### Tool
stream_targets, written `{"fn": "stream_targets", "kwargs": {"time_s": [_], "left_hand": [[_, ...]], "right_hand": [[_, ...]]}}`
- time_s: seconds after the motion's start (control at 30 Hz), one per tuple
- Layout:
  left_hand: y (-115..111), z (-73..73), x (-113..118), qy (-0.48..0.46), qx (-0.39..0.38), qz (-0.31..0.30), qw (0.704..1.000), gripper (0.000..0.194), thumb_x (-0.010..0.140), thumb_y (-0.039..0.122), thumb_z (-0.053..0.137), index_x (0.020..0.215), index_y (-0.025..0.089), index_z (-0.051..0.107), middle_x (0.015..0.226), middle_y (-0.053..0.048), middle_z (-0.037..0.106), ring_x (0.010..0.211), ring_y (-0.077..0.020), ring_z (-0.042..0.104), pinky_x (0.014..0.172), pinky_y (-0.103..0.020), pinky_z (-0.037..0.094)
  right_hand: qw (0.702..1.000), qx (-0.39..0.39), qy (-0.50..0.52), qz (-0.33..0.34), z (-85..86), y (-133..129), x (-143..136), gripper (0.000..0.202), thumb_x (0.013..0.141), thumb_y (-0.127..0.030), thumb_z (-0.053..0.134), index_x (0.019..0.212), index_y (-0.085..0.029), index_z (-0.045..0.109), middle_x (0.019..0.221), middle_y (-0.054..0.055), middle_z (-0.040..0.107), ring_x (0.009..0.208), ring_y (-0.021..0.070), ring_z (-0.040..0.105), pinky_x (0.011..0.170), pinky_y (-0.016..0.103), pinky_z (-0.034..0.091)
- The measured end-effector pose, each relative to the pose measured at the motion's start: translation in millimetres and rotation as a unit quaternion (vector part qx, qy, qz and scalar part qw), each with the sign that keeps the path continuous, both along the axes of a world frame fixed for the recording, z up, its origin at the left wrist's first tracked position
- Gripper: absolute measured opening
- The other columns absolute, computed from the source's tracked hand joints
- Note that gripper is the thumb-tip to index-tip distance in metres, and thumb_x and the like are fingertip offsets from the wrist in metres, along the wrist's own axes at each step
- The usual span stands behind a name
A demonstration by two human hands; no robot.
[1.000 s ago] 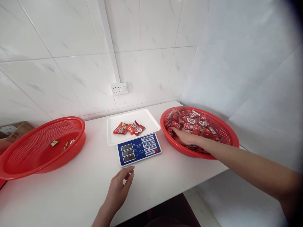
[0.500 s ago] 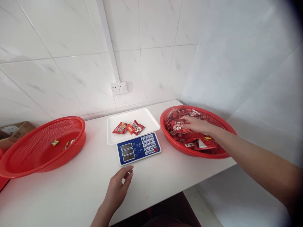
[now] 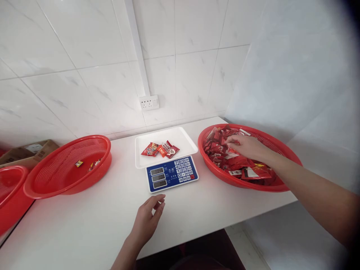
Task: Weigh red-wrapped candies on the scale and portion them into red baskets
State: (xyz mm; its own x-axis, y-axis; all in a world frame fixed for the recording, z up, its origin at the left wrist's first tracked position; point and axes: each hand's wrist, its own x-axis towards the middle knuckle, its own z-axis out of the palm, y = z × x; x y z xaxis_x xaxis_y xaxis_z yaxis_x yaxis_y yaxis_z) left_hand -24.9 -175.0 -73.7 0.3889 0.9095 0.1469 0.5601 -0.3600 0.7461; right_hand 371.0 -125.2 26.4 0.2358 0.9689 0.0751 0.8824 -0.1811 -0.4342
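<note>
In the head view, a blue-and-white plastic electronic scale [image 3: 173, 174] is the landmark. To its right, a round red plastic basket [image 3: 237, 183] holds a heap of glossy red, sealed plastic packets [image 3: 240, 162]. The right hand [image 3: 247, 146] is over this heap, fingers and thumb drawn close together at the packets; whether they have hold of one cannot be told. The left hand [image 3: 145, 221], just in front of the scale, is loosely curled and part open, with nothing seen in it.

The step in hand looks like picking packets from the heap; the next move probably calls for parting one from its overlapping neighbours with a light pinch.

The packets are crinkled and flat-edged, with white and pale printing, lying at all angles. A few small red and orange packets [image 3: 162, 150] lie bunched on the scale's white rectangular tray [image 3: 181, 137], some overlapping.
</note>
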Motion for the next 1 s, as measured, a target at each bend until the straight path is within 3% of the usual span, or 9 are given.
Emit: {"fn": "stream_targets", "kwargs": {"time_s": [0.13, 0.23, 0.33, 0.43, 0.53, 0.6, 0.7, 0.87, 1.0], "left_hand": [[-1, 0.0, 1, -0.001, -0.011, -0.004, 1.000, 0.026, 0.087, 0.033, 0.045, 0.106, 0.024, 0.060, 0.093, -0.005, 0.067, 0.073, -0.0148, 0.061, 0.056, -0.024, 0.051], [0, -1.1, 0, -0.001, -0.024, -0.004, 1.000, 0.026, 0.088, 0.033, 0.045, 0.108, 0.024, 0.059, 0.094, -0.005, 0.067, 0.074, -0.0150, 0.061, 0.056, -0.024, 0.050], [-1, -1.9, 1, -0.011, -0.036, -0.008, 0.999, 0.026, 0.088, 0.032, 0.045, 0.108, 0.024, 0.059, 0.094, -0.005, 0.066, 0.075, -0.0152, 0.061, 0.059, -0.025, 0.050], [-2, 0.7, 8, -0.047, -0.056, -0.012, 0.997, 0.026, 0.087, 0.032, 0.047, 0.108, 0.024, 0.060, 0.094, -0.005, 0.066, 0.078, -0.0154, 0.060, 0.070, -0.030, 0.052], [-5, 7.6, 24, -0.130, -0.129, -0.034, 0.983, 0.029, 0.086, 0.034, 0.050, 0.112, 0.023, 0.057, 0.096, -0.006, 0.064, 0.080, -0.0157, 0.060, 0.074, -0.033, 0.052], [-6, 12.7, 36, -0.209, -0.200, -0.058, 0.955, 0.038, 0.083, 0.037, 0.055, 0.118, 0.023, 0.052, 0.100, -0.008, 0.061, 0.080, -0.0163, 0.060, 0.069, -0.033, 0.054], [-5, 17.8, 46, -0.309, -0.260, -0.061, 0.913, 0.047, 0.078, 0.042, 0.062, 0.118, 0.021, 0.050, 0.101, -0.009, 0.060, 0.078, -0.0162, 0.060, 0.066, -0.033, 0.054], [0, 18.5, 41, -0.327, -0.282, -0.030, 0.902, 0.045, 0.077, 0.044, 0.063, 0.113, 0.017, 0.056, 0.095, -0.008, 0.065, 0.077, -0.0156, 0.060, 0.074, -0.035, 0.050], [1, 14.6, 41, -0.307, -0.289, -0.027, 0.906, 0.045, 0.078, 0.044, 0.062, 0.114, 0.018, 0.058, 0.097, -0.008, 0.065, 0.078, -0.0158, 0.060, 0.074, -0.034, 0.049]], "right_hand": [[0.996, -0.033, 0.067, 0.048, -5.9, -2, -8, 0.019, 0.075, -0.030, 0.056, 0.089, -0.022, 0.065, 0.097, 0.004, 0.071, 0.088, 0.0226, 0.065, 0.075, 0.032, 0.050], [0.985, -0.047, 0.160, 0.043, -3.6, -4, -17, 0.022, 0.077, -0.031, 0.056, 0.094, -0.019, 0.063, 0.097, 0.007, 0.070, 0.080, 0.0200, 0.067, 0.071, 0.032, 0.053], [0.981, -0.009, 0.192, 0.026, 2.9, -9, -34, 0.019, 0.080, -0.035, 0.053, 0.089, -0.020, 0.061, 0.089, 0.005, 0.070, 0.068, 0.0178, 0.067, 0.065, 0.031, 0.055], [0.970, 0.035, 0.228, 0.074, 2.8, -21, -67, 0.019, 0.080, -0.038, 0.056, 0.086, -0.021, 0.062, 0.082, 0.003, 0.070, 0.067, 0.0178, 0.066, 0.064, 0.031, 0.054], [0.947, 0.032, 0.276, 0.159, -12.8, -38, -115, 0.024, 0.080, -0.041, 0.056, 0.090, -0.021, 0.063, 0.083, 0.004, 0.071, 0.073, 0.0191, 0.066, 0.068, 0.032, 0.053], [0.922, 0.008, 0.329, 0.203, -29.4, -49, -147, 0.027, 0.082, -0.042, 0.053, 0.096, -0.020, 0.063, 0.084, 0.005, 0.071, 0.078, 0.0198, 0.066, 0.070, 0.032, 0.053], [0.891, -0.005, 0.402, 0.210, -51.9, -61, -182, 0.035, 0.083, -0.041, 0.053, 0.113, -0.021, 0.057, 0.096, 0.006, 0.071, 0.085, 0.0198, 0.066, 0.076, 0.034, 0.053], [0.840, -0.026, 0.514, 0.173, -70.5, -71, -195, 0.051, 0.085, -0.043, 0.050, 0.132, -0.025, 0.044, 0.115, 0.007, 0.066, 0.105, 0.0210, 0.061, 0.089, 0.038, 0.050], [0.850, -0.033, 0.501, 0.157, -82.0, -78, -189, 0.051, 0.084, -0.042, 0.052, 0.132, -0.027, 0.044, 0.120, 0.007, 0.063, 0.113, 0.0215, 0.057, 0.097, 0.040, 0.045]]}}
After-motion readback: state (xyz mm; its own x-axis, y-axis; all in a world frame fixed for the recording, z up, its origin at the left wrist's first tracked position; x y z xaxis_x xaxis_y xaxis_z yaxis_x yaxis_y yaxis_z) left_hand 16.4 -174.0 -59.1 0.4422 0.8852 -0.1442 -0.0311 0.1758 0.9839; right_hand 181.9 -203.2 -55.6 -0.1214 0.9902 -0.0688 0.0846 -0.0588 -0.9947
